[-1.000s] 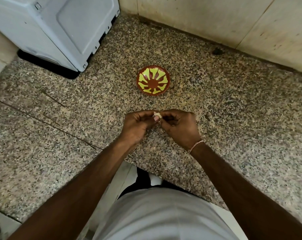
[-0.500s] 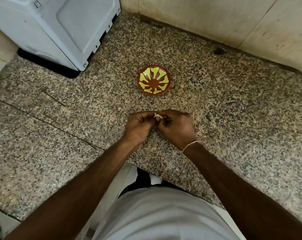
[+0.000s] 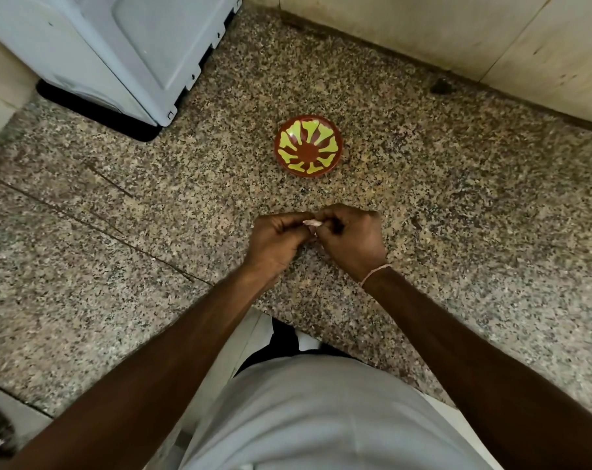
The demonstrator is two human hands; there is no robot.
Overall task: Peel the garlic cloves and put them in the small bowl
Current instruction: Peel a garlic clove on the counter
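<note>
A small red-brown bowl with a yellow-green flower pattern sits on the speckled granite counter; nothing shows inside it. Just in front of it, my left hand and my right hand meet above the counter, fingertips pinched together on a pale garlic clove. Only a sliver of the clove and its papery skin shows between the fingers; the rest is hidden by them. A thin thread band circles my right wrist.
A light blue-grey appliance stands on the counter at the back left. A beige tiled wall runs along the back edge. The counter's front edge is close to my body, with a dark crack line crossing the left part.
Both hands stay together on the clove. The right hand's fingers have curled further over it, so less of the clove shows than a second ago.
</note>
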